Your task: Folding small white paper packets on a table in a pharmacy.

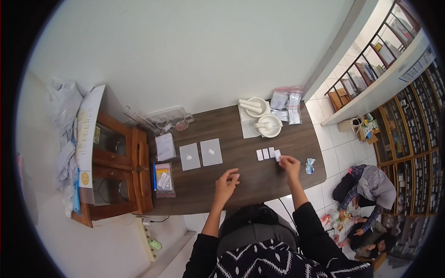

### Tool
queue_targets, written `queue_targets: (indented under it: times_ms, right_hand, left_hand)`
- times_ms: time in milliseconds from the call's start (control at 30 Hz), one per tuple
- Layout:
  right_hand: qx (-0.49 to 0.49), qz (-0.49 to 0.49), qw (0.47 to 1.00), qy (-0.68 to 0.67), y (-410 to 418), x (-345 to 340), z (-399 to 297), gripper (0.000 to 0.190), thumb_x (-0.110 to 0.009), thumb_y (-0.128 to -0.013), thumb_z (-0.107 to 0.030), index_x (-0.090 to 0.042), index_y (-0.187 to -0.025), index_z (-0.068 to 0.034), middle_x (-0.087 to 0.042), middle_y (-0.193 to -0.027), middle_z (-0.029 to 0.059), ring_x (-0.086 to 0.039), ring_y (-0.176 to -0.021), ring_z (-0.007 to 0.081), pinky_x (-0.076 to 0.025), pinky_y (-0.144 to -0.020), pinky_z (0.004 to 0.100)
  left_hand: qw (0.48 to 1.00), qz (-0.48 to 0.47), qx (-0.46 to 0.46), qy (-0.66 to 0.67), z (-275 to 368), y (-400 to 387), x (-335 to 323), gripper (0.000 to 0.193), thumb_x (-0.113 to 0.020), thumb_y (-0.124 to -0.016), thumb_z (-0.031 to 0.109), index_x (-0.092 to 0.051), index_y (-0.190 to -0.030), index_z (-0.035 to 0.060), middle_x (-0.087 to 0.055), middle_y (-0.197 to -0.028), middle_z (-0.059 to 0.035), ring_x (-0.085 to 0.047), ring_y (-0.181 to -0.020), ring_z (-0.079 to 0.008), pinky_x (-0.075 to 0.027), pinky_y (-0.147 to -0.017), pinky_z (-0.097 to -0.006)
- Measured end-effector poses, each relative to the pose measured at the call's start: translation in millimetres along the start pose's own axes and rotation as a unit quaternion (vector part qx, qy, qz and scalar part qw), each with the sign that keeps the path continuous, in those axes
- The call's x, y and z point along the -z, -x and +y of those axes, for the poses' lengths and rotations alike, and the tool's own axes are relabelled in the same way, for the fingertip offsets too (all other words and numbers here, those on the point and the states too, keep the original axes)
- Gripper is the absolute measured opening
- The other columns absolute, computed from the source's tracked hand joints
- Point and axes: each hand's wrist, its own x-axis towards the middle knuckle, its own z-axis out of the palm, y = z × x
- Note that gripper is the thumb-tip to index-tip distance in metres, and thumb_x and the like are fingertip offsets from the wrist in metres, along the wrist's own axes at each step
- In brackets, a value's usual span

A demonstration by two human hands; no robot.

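My right hand (292, 166) pinches the lower corner of a small white paper packet (277, 154) with thumb and fingertips. That packet lies at the right end of a row of similar small white papers (266, 153), close beside them. Nothing is in my left hand (226, 184), which hovers over the table's front part with fingers loosely curled and apart. Left of it lie two pale paper sheets (216, 161), each with a little heap of white powder (211, 152). A crumpled blue-and-white wrapper (310, 166) lies to the right of my right hand.
Two white mortars (274, 133) with pestles (247, 105) stand at the back of the dark wooden table (240, 149), beside plastic bags (294, 104). Further left are a blue pen (154, 177), bagged papers (165, 147) and a wooden cabinet (114, 163). Two people (373, 184) are low at the floor, right.
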Motion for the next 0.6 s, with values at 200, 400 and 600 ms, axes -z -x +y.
queue_targets:
  times_ms: [200, 400, 600]
  right_hand:
    - [0.0, 0.049, 0.993, 0.103, -19, -6, -7, 0.013, -0.065, -0.086, -0.008, -0.069, -0.091, 0.003, -0.066, -0.077, 0.0078, -0.061, -0.068, 0.0122, -0.053, -0.067, 0.0206]
    - [0.092, 0.072, 0.967, 0.226, 0, -12, -17, 0.012, -0.065, -0.086, -0.01, -0.067, -0.089, 0.002, -0.064, -0.073, 0.0067, -0.057, -0.063, 0.0113, -0.048, -0.06, 0.0225]
    - [0.234, 0.016, 0.934, 0.268, 25, -38, -10, 0.011, -0.064, -0.086, -0.01, -0.067, -0.089, 0.0, -0.063, -0.071, 0.0048, -0.052, -0.059, 0.0123, -0.044, -0.058, 0.0249]
  left_hand:
    - [0.976, 0.057, -0.092, -0.192, -52, -10, 40, 0.033, -0.06, -0.09, 0.015, -0.061, -0.121, 0.0074, -0.064, -0.108, -0.0121, -0.065, -0.083, -0.0205, -0.051, -0.073, -0.029]
    - [0.855, 0.17, -0.241, -0.426, -59, -33, 37, 0.047, -0.06, -0.09, 0.021, -0.05, -0.134, 0.0072, -0.05, -0.134, -0.0117, -0.054, -0.111, -0.0231, -0.04, -0.092, -0.0383]
    - [0.767, 0.188, -0.255, -0.558, -69, -49, 26, 0.059, -0.057, -0.091, 0.031, -0.04, -0.141, 0.0042, -0.041, -0.145, -0.0089, -0.042, -0.128, -0.0224, -0.027, -0.102, -0.0491]
